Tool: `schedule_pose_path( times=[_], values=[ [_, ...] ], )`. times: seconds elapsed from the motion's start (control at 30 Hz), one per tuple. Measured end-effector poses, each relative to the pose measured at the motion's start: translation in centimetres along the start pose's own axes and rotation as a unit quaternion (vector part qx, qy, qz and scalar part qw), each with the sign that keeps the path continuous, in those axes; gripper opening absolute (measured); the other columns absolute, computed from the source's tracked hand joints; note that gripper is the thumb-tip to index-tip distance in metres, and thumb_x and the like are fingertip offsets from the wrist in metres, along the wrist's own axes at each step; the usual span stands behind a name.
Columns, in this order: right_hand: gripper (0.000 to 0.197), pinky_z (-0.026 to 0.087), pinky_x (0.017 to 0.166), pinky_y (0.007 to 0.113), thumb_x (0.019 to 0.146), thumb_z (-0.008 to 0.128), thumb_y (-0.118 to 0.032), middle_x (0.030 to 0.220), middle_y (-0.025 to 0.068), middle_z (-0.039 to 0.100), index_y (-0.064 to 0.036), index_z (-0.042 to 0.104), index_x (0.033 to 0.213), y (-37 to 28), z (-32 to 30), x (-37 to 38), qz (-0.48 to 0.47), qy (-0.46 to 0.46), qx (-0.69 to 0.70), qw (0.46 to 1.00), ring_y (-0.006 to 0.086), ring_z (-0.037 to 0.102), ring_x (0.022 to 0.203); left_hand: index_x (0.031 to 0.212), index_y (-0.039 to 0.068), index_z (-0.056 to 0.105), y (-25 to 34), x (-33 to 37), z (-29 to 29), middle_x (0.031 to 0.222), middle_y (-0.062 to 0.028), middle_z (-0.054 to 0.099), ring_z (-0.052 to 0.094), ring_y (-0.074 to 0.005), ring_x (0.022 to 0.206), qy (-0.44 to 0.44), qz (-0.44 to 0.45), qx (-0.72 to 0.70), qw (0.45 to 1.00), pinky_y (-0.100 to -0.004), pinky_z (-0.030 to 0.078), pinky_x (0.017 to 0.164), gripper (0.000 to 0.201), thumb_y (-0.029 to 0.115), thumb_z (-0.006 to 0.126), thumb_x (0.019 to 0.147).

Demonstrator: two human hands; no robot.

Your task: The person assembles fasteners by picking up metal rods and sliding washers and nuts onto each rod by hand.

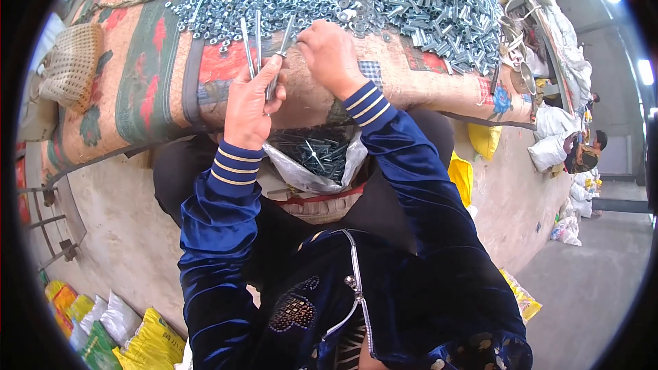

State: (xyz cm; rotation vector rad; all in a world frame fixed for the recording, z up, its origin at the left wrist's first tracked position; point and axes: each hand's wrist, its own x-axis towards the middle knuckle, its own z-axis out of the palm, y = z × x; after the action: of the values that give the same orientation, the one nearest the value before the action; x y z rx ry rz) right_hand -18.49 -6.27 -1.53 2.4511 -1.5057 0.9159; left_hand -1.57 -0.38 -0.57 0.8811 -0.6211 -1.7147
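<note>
The left hand (253, 99) has its fingers curled around some long, thin metal rods (258, 38), near the front edge of the cloth-covered surface (185, 62). Three rods stick out past the fingers, pointing away from the person, toward the pile of nuts (240, 0). They spread like a fan: the left one tips a little left, the middle one is almost straight, and the right one leans right. The right hand (332, 55) is just beside that one, fingers bent in; I cannot tell if they pinch anything.
</note>
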Motion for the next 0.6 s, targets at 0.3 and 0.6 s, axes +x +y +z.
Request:
schedule_pose_path(
  times=[0.3,0.6],
  values=[
    [0.014,0.053,0.069,0.024,0.084,0.067,-0.010,0.090,0.0072,0.068,0.0013,0.067,0.094,2.4,-4.1,0.4,0.289,-0.013,0.553,0.781,0.0127,0.065,0.081,0.092,0.007,0.062,0.3,-0.3,0.2,0.075,-0.0013,0.061,0.055,-0.0066,0.054,-0.034,-0.057,0.048,0.997,-0.0161,0.029,0.039,0.016,0.020,0.068,0.084],
    [0.017,0.054,0.075,0.025,0.084,0.067,-0.009,0.093,0.0095,0.067,0.0011,0.066,0.098,1.2,-6.5,-0.3,0.278,-0.024,0.606,0.745,0.0154,0.066,0.083,0.094,0.008,0.062,0.2,-0.4,0.7,0.076,-0.0006,0.062,0.054,-0.0058,0.055,-0.059,-0.078,0.098,0.990,-0.0159,0.028,0.040,0.019,0.023,0.068,0.084]
  ],
)
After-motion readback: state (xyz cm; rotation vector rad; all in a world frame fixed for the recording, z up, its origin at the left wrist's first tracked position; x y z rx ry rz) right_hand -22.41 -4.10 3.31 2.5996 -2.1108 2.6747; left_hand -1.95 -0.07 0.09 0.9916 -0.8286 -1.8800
